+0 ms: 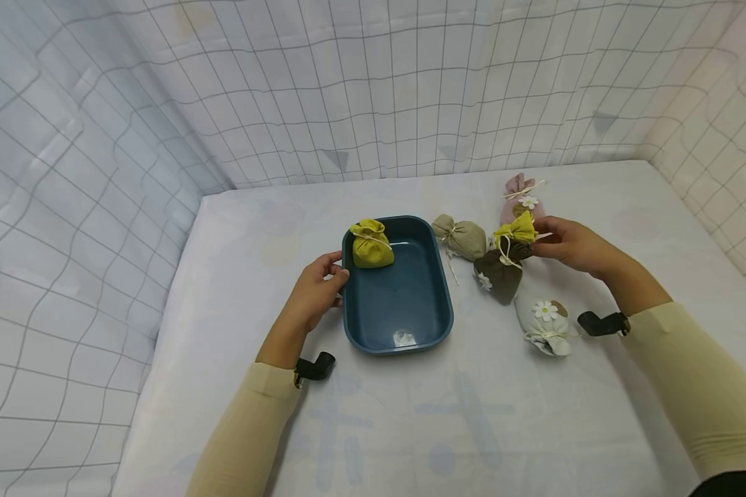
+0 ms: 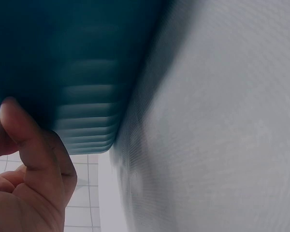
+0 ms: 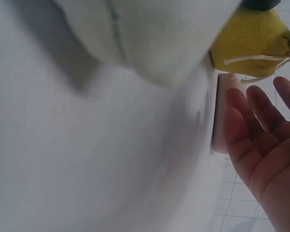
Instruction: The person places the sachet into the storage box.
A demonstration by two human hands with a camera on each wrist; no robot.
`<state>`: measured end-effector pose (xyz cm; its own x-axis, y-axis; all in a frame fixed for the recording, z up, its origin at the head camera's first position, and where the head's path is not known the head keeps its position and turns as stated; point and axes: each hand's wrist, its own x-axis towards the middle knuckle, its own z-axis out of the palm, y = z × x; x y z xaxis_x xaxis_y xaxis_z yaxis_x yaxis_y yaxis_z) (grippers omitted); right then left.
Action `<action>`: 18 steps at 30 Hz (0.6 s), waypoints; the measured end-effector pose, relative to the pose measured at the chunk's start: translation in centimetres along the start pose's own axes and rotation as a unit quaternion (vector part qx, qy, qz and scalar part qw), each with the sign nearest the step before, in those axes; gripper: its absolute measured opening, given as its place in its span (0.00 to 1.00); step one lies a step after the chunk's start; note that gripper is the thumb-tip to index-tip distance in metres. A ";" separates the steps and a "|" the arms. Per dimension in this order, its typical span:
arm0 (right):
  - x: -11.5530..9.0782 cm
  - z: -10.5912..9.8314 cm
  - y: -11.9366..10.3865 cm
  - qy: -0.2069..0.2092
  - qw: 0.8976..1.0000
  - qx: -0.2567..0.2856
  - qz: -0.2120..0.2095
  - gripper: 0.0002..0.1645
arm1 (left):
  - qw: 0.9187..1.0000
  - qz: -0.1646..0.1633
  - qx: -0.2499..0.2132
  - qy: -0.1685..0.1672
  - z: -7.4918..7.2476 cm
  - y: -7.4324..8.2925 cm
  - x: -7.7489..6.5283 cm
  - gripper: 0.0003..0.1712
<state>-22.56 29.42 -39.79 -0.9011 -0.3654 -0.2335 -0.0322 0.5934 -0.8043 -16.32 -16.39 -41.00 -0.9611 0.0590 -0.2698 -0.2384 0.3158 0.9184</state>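
Note:
My left hand grips the left rim of a dark teal plastic tray; the left wrist view shows fingers against its outer wall. A yellow drawstring pouch sits in the tray's far left corner. To the right, my right hand is at the neck of another yellow pouch, beside a dark brown pouch. In the right wrist view its fingers are loosely extended below the yellow pouch's cord; whether they touch it is hard to tell.
A beige pouch lies just right of the tray. Behind the yellow one is a pink pouch with a flower. A white pouch lies nearer, below my right hand. Grid-patterned curtains border the white-covered table.

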 end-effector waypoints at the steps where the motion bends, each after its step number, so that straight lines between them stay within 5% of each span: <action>1: 0.1 0.1 0.0 -0.001 1.000 -0.004 -0.003 0.34 | 1.000 0.000 0.000 0.000 0.0 0.0 0.0 0.28; 18: 1.9 1.8 0.3 0.023 0.998 -0.047 -0.041 0.31 | 1.000 0.000 0.004 0.002 0.1 -0.1 0.2 0.28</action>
<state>-23.44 27.59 -41.45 -0.9123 -0.3840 -0.1424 -0.1448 0.6276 -0.7650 -16.43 -16.36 -41.17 -0.9618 0.0547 -0.2682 -0.2372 0.3225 0.9164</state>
